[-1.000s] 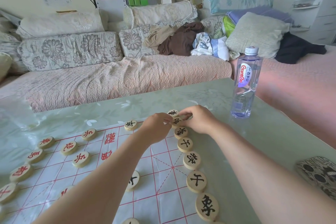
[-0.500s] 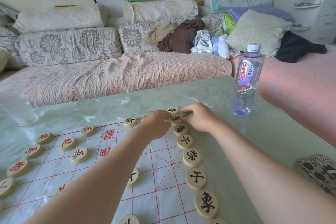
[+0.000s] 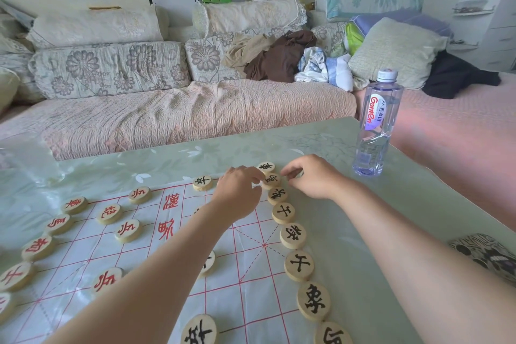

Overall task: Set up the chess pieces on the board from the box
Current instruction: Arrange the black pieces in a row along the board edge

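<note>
Left hand (image 3: 237, 194) pinches the left rim of a black-lettered xiangqi disc (image 3: 271, 180), index tip and thumb curled onto it. The disc lies flat on the printed board sheet (image 3: 251, 288), second from the far end of the black back row, just beside the corner disc (image 3: 266, 167). Right hand (image 3: 314, 179) sits at the disc's other side, thumb and index curved with a gap between them, tips close to the rim. Contact is unclear. A pale sliver under its curled fingers may be another piece, so I cannot tell if it holds anything.

Step, as I read it: squaring up the far end of the black row along the sheet's right edge. Red-lettered discs (image 3: 109, 213) stand along the left side. A patterned box (image 3: 485, 257) at the right frame edge is probably the piece box, contents hidden. A water bottle (image 3: 377, 126) stands upright on the table (image 3: 405, 204), well apart from the hands.

Next move likely calls for a small sideways nudge to seat the disc on its line crossing. The neighbours sit nearly touching, so bumping them is the risk, and the thin sheet could slip or wrinkle. Then let go and fetch whatever pieces remain.
</note>
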`<state>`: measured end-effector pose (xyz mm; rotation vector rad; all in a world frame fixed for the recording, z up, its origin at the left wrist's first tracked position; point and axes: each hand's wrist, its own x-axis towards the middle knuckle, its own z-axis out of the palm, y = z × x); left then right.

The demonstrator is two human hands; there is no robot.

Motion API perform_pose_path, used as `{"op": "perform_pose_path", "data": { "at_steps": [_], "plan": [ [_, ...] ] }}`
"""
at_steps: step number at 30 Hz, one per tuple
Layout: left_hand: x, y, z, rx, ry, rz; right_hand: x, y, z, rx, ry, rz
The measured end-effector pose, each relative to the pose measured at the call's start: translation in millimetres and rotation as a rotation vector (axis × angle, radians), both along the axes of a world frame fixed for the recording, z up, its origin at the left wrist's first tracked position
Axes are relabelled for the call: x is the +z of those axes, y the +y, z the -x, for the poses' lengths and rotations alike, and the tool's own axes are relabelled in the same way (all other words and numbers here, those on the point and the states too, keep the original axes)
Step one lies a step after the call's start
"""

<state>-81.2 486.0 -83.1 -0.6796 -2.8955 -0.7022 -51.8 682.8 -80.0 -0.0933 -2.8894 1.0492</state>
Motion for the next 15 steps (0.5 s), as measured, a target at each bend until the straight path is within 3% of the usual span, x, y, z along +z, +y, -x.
{"op": "perform_pose_path", "data": {
  "at_steps": [5, 15],
  "plan": [
    [0, 5, -16, -0.055, -0.083, 0.0, -2, -1, -11, 0.103, -0.067, -0.06],
    [-6, 8, -13, -0.023, -0.127, -0.04, -6, -3, -11, 0.093, -0.082, -0.048]
  ]
}}
